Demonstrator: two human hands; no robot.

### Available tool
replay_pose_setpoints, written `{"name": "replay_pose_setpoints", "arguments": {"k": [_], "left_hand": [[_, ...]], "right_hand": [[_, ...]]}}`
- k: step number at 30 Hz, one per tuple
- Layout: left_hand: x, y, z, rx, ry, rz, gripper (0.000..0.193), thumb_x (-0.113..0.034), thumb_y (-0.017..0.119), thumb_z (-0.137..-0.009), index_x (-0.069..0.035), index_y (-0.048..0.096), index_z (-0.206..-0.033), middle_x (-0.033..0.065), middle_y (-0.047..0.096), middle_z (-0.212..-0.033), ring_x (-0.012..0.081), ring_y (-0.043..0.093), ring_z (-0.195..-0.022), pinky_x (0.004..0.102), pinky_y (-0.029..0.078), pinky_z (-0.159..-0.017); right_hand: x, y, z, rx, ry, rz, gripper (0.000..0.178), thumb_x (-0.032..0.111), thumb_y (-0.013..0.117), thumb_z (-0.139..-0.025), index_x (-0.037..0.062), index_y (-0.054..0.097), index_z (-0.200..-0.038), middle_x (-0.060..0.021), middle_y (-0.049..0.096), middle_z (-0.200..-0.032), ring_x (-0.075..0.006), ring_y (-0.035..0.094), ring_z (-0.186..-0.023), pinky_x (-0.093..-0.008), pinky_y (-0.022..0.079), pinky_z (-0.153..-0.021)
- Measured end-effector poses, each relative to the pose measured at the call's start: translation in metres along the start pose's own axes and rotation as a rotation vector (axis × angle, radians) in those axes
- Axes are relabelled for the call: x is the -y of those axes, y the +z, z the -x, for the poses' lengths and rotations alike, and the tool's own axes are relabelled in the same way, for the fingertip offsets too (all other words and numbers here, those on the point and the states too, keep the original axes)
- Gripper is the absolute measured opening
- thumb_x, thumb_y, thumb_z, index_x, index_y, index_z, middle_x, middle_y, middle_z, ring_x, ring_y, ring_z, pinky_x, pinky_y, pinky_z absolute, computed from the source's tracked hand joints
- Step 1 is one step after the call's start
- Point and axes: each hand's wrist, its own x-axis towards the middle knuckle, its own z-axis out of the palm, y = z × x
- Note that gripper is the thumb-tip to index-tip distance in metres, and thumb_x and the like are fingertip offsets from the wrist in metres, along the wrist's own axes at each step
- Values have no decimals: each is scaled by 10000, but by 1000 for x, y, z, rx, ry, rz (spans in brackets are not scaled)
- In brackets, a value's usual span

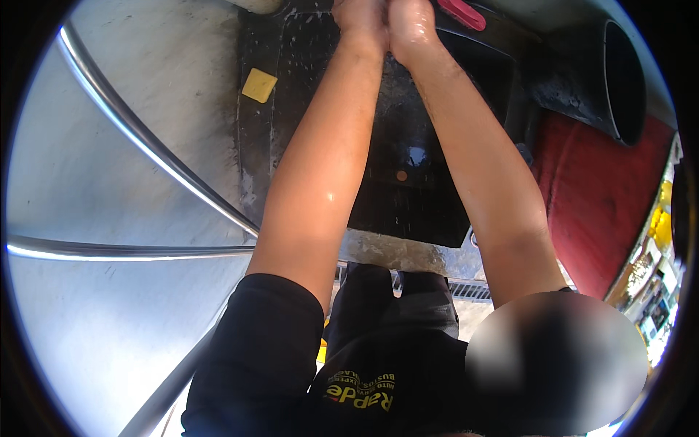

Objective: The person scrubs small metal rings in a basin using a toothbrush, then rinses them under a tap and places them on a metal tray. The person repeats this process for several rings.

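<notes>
Black rectangular sink [397, 211]: wet left hand [356, 16] and right hand [411, 20] together toward far edge; fingers cut off, grip undetermined. Pink oblong piece [464, 13], far edge, beside right hand; a bump could plausibly dislodge it. Yellow square sponge [259, 85], left edge.

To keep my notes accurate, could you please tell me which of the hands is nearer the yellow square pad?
Left: the left hand is ahead and right of the yellow square pad; the right hand is farther right.

Yellow upside-down lettering [364, 397] on black shirt [426, 379]
</notes>
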Motion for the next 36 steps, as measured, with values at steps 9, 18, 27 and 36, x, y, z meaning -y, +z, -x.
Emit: {"name": "replay_pose_setpoints", "arguments": {"k": [9,18,27,36], "left_hand": [[25,1,-16,183,-146,715,230,-240,585,-966,-33,680,-993,117,704,-962,243,658,-819,358,528,-711],[21,-4,-20,129,91,150,223,-186,606,-940,24,645,-1002,154,668,-1016,254,647,-902,379,515,-774],[4,-20,21,-59,349,-68,382,-214,703,-906,91,592,-1107,217,612,-1164,288,621,-1049,422,508,-875],[-23,-10,139,112,195,282,626,-275,845,-860,155,550,-1207,266,572,-1307,306,638,-1117,454,552,-861]], "right_hand": [[48,17,107,334,-373,149,291,230,666,-964,-37,697,-1075,-145,736,-875,-281,713,-982,-422,513,-959],[32,7,121,72,-130,603,852,385,693,-960,-89,286,-1540,-324,441,-1485,-400,497,-1368,-439,413,-1152],[-15,9,-20,148,544,-423,287,334,561,-1029,72,675,-1039,-110,692,-914,-271,677,-821,-417,590,-745],[-21,15,-46,134,451,-856,269,316,594,-1004,67,678,-945,-92,684,-826,-260,672,-754,-395,588,-707]]}}
